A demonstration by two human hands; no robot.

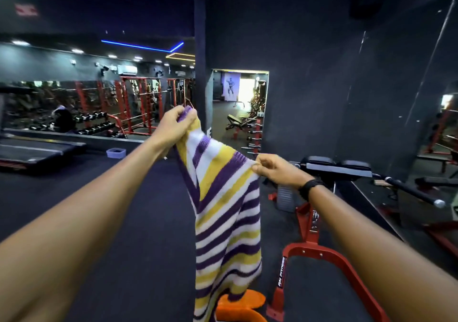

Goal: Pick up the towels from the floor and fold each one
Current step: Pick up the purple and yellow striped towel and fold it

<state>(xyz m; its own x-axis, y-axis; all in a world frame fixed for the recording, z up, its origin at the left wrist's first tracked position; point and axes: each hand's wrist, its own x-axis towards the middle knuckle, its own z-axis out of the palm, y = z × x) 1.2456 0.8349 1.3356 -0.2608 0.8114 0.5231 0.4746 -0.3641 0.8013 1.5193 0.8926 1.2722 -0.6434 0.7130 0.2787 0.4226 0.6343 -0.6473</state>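
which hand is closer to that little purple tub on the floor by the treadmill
Left. The left hand grips the striped towel just up and right of the tub; the right hand holds the towel's other edge, farther right.

The room is dim, with dark walls and a dark floor swallowing most of the light. Small ceiling spotlights glow as soft white blobs, and a blue LED strip and a yellow one add colour overhead. The doorway beyond is blown out to white glare. The forearms are evenly lit from above. The striped towel is smeared by motion blur low down. Straight lines bow toward the frame edges from wide-angle distortion, and the far background looks soft and noisy.
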